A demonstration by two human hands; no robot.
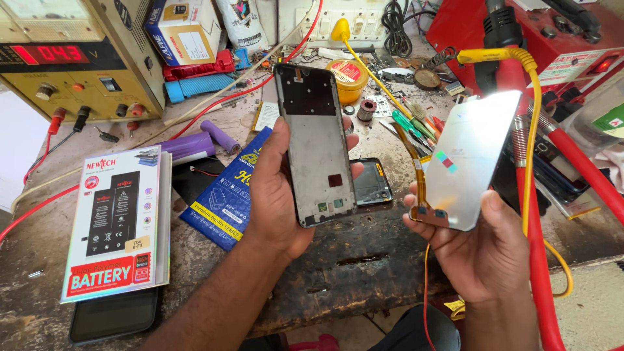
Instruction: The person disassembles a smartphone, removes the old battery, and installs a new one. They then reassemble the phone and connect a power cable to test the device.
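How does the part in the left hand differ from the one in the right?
The frame in the left hand is dark, with cutouts and a matte grey plate; the screen panel in the right hand is shiny, silvery and plain. The frame stands near upright; the panel tilts right and trails an orange flex cable. Both are phone-sized slabs.

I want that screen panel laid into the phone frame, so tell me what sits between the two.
Nothing visible does. The left hand holds the phone frame upright, the right hand holds the screen panel beside it, and only open air above the bench separates them. The panel's orange ribbon cable hangs on that side.
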